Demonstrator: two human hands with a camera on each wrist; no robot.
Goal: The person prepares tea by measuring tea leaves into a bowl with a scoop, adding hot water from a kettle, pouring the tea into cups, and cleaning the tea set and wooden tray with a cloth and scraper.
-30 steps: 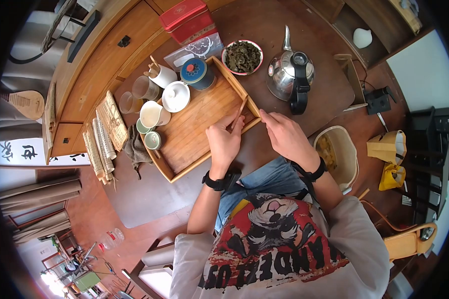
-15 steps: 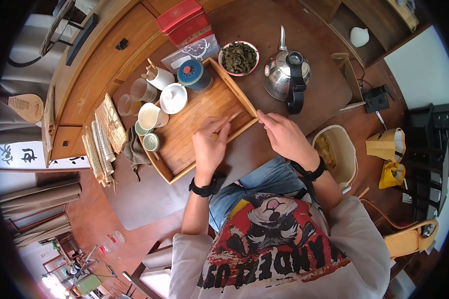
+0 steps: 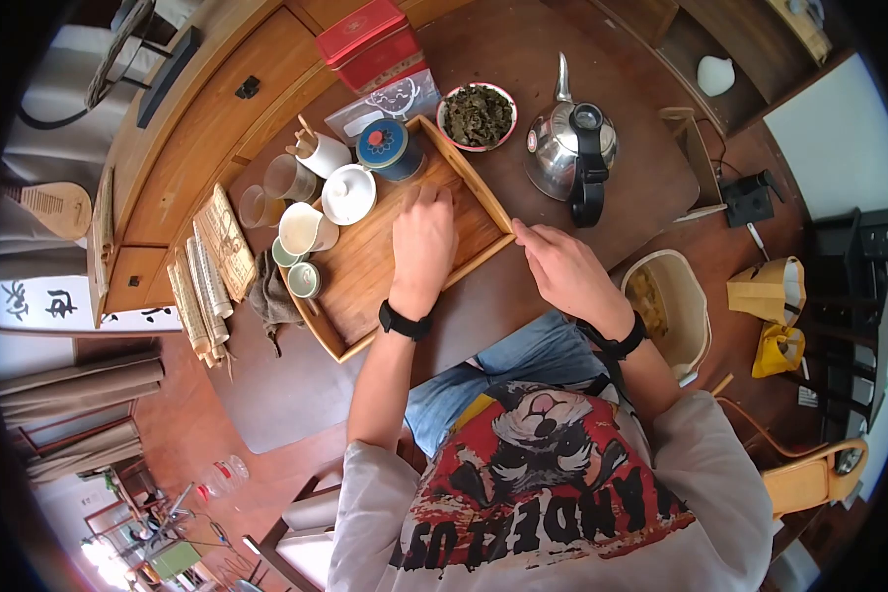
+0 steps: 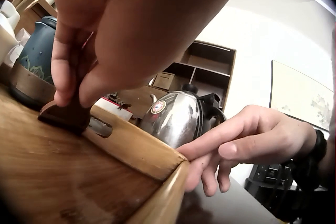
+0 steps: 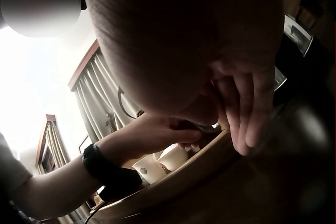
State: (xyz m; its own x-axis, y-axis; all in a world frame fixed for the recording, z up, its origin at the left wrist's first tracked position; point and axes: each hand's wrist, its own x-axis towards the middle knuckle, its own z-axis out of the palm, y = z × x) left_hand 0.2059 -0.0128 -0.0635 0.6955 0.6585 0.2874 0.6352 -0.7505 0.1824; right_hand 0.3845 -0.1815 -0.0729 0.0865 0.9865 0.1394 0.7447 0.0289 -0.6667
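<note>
My left hand [image 3: 424, 242] is over the wooden tray [image 3: 385, 286]. In the left wrist view its thumb and fingers pinch a flat, dark brown wooden piece [image 4: 65, 116] with a rounded edge, low against the tray floor. The head view hides this piece under the hand. My right hand [image 3: 567, 271] is at the tray's near right corner, with extended fingers touching it. Beside the left hand stand a white lidded bowl [image 3: 348, 194], a blue canister [image 3: 390, 163] and a white pitcher [image 3: 306, 229]. Two small green cups [image 3: 304, 280] sit by the tray's left edge.
A steel kettle [image 3: 557, 153] and a bowl of tea leaves [image 3: 477, 116] stand beyond the tray. Behind are a red tin [image 3: 365, 39] and a white holder with wooden tools [image 3: 323, 156]. Bamboo rolls [image 3: 197, 306] lie left. A bin [image 3: 696, 306] stands right of the table.
My left hand has moved from the tray's right edge leftward, then farther in over the tray, turning knuckles up with the wooden piece. The right hand stays at the corner.
</note>
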